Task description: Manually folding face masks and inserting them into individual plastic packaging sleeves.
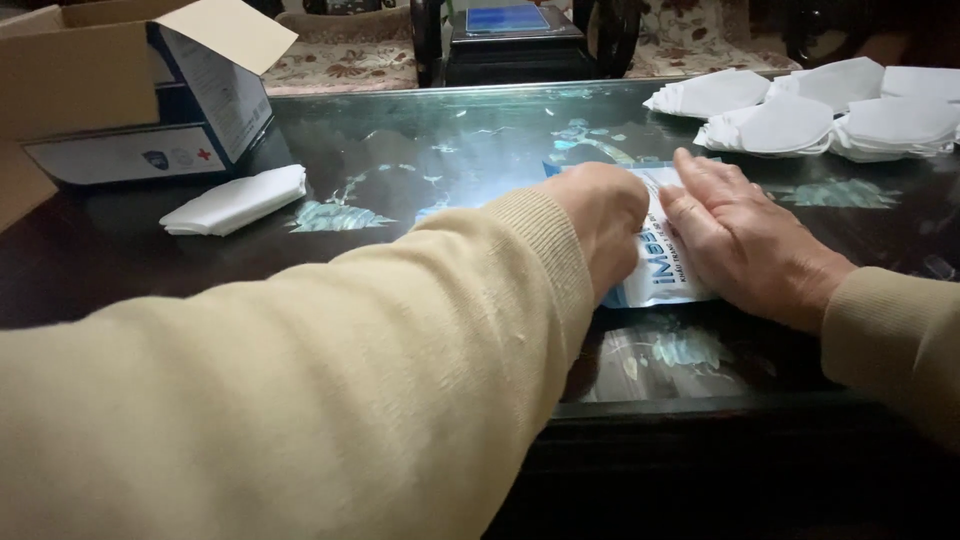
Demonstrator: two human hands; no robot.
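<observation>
A flat white and blue plastic packet (662, 262) lies on the dark glass-topped table (480, 150). My left hand (603, 220) rests on the packet's left side with its fingers curled down onto it. My right hand (738, 240) lies flat on the right side, fingers together and pointing away from me. Both hands press the packet against the table. Both arms wear beige knitted sleeves, and the left sleeve fills the lower left of the view.
A small stack of folded white face masks (238, 200) lies at the left. An open cardboard box (130, 90) stands behind it. Several piles of white masks (820, 115) sit at the far right. A dark chair and patterned cushions stand beyond the table.
</observation>
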